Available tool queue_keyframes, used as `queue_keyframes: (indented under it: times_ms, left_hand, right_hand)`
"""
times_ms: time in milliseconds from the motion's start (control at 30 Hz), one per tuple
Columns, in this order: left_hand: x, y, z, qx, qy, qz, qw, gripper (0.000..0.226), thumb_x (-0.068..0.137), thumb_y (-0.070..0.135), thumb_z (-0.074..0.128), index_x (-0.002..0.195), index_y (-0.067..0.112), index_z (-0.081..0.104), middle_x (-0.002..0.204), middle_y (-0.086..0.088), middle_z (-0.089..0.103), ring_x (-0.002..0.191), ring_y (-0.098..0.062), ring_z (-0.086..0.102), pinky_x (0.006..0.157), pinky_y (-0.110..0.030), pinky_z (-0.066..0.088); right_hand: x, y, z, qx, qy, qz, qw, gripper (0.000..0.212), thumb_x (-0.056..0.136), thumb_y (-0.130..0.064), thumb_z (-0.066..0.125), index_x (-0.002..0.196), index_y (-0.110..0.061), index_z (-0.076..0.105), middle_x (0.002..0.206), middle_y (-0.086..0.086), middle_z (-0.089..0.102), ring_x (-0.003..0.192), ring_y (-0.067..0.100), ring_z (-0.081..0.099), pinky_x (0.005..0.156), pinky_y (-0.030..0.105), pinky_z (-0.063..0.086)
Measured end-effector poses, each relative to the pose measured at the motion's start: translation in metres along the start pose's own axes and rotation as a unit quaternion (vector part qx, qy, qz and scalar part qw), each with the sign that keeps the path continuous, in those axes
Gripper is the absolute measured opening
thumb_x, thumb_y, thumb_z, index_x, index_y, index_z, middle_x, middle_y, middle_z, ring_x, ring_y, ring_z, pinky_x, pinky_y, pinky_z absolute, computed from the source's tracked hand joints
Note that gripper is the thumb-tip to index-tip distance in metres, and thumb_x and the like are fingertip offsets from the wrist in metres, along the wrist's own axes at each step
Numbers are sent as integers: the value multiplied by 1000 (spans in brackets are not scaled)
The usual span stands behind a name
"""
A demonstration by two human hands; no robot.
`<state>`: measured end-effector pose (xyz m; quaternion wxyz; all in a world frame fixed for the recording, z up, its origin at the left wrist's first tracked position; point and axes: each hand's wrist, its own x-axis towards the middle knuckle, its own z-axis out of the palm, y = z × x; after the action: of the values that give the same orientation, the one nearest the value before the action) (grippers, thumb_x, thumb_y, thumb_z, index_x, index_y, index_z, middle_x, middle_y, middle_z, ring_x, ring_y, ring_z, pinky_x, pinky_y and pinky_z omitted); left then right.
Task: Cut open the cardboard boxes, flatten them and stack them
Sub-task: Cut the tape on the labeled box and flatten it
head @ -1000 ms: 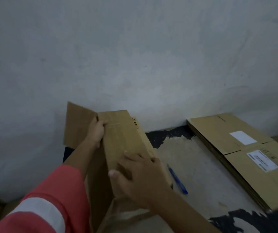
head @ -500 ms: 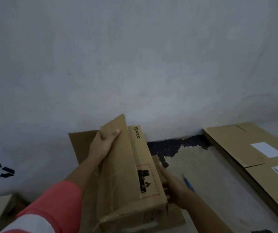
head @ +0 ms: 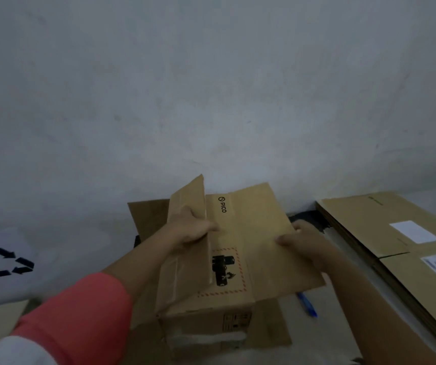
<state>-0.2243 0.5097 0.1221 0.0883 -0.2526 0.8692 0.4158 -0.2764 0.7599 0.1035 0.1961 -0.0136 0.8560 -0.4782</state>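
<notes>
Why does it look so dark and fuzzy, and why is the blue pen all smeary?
Head view: the light is dim and flat, with no glare. The blue pen and the stack of flattened brown cardboard look soft and smeared, likely camera motion. The brown cardboard box shows its PICO print clearly. The wide lens bends the edges.

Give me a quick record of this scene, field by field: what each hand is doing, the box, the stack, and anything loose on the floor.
left hand: gripping the box's left flap
right hand: gripping the right flap's edge
box: brown cardboard, PICO print, flaps open, not yet flat
stack of flattened boxes: on the right, white labels on top
blue pen: on the floor, right of the box
recycling symbol: far left
</notes>
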Motion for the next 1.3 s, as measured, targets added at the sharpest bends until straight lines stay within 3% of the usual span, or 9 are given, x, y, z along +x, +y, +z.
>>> queue_keyframes:
  times_ms: [100, 367, 467, 600, 867, 1033, 1133, 1233, 1300]
  left_hand:
    - [-7, -2, 6, 40, 48, 56, 996, 66, 87, 50, 60, 138, 14, 36, 143, -9, 41, 122, -29, 46, 99, -38, 42]
    - [-18, 10, -4, -108, -52, 83, 989, 98, 78, 85, 36, 154, 27, 15, 159, -6, 22, 143, -31, 27, 116, -52, 23]
    - [-25, 13, -4, -125, -88, 77, 985, 113, 68, 82, 55, 155, 23, 13, 158, -6, 24, 140, -29, 31, 115, -47, 26]
    - [-15, 9, 0, -72, -104, 34, 991, 129, 69, 48, 81, 153, 23, -13, 156, -7, 22, 136, -31, 35, 112, -46, 34]
    - [-9, 12, -23, 5, -166, 81, 983, 99, 85, 26, 70, 155, 32, 0, 149, 0, 38, 116, -17, 47, 75, -22, 46]
    - [-2, 12, -43, 30, -193, 117, 974, 102, 70, 34, 79, 149, 46, 16, 136, 4, 49, 114, -18, 55, 96, -39, 49]
    - [1, 7, -40, 11, -176, 110, 978, 87, 77, 35, 75, 148, 38, 26, 126, 3, 55, 103, -15, 59, 83, -30, 50]
    - [-1, 0, -40, -23, -206, 21, 978, 101, 37, 54, 88, 125, 17, 57, 110, -11, 71, 99, -30, 68, 85, -38, 53]
    - [0, -3, -40, -47, -221, -19, 974, 96, 33, 54, 88, 116, 12, 63, 106, -14, 72, 97, -32, 69, 89, -41, 53]
  right_hand:
    - [-17, -28, -10, 73, -102, -43, 991, 36, 91, -26, 60, 124, -17, 46, 120, 9, 57, 104, 28, 59, 92, 48, 50]
    - [-34, -47, 77, 37, -117, -183, 975, 47, 89, -61, 48, 127, -36, 37, 134, -5, 43, 123, 17, 42, 100, 37, 37]
    - [-28, -39, 88, -7, -86, -193, 977, 32, 94, -56, 39, 125, -46, 38, 142, -6, 42, 135, 28, 32, 111, 50, 27]
    - [-23, -32, 76, -30, -96, -203, 974, 38, 99, -31, 41, 138, -32, 42, 138, -5, 43, 131, 19, 35, 106, 36, 33]
    - [-5, 11, 57, -1, 23, -168, 986, 23, 96, -19, 54, 118, -14, 59, 115, 0, 59, 110, 16, 55, 84, 20, 45]
    - [-2, 37, 71, -20, 170, -103, 980, 38, 82, -29, 72, 105, -21, 41, 103, -5, 43, 94, 14, 51, 61, 17, 37]
    - [2, 45, 74, -49, 259, -61, 963, 61, 75, -28, 79, 116, -17, 37, 112, 1, 37, 102, 21, 50, 73, 29, 43]
    - [22, 58, 66, -37, 272, 0, 962, 97, 74, -34, 81, 146, -14, 20, 141, 13, 29, 122, 31, 43, 91, 41, 45]
    - [44, 68, 56, -89, 207, -1, 974, 68, 86, -40, 67, 139, -12, 35, 136, 16, 43, 114, 29, 50, 93, 43, 45]
